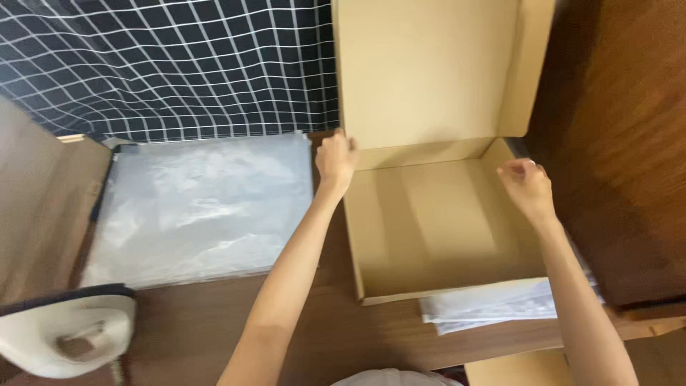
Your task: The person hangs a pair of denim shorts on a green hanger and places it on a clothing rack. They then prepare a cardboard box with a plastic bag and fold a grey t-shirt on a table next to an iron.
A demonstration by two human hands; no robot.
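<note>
**Both hands on the open cardboard box**

Partly blurred, so finger detail is hard to read. Left hand (336, 159) sits at the box's back-left corner, fingers curled over the top of the wall where the lid hinges; whether it pinches the card or just presses on it cannot be told. Right hand (527, 184) is at the right wall, fingers curled loosely inward, touching or just at the wall edge; grip unclear too. Both forearms reach forward from the bottom edge, elbows cut off by the frame.

Cardboard box (436, 229) lies open on the wooden table (214, 322), inside bare, lid (421, 71) standing upright behind it, its top cut off by the frame. Under the box's front-right corner a stack of white plastic bags (493, 309) sticks out, mostly hidden. Left of the box, just beside it, a flat pile of clear plastic sleeves (200, 207). Behind that, dark checked cloth (164, 64). At bottom left, a white rounded object with dark trim (68, 332), kind unclear. At right, dark wood panel (622, 143).
</note>
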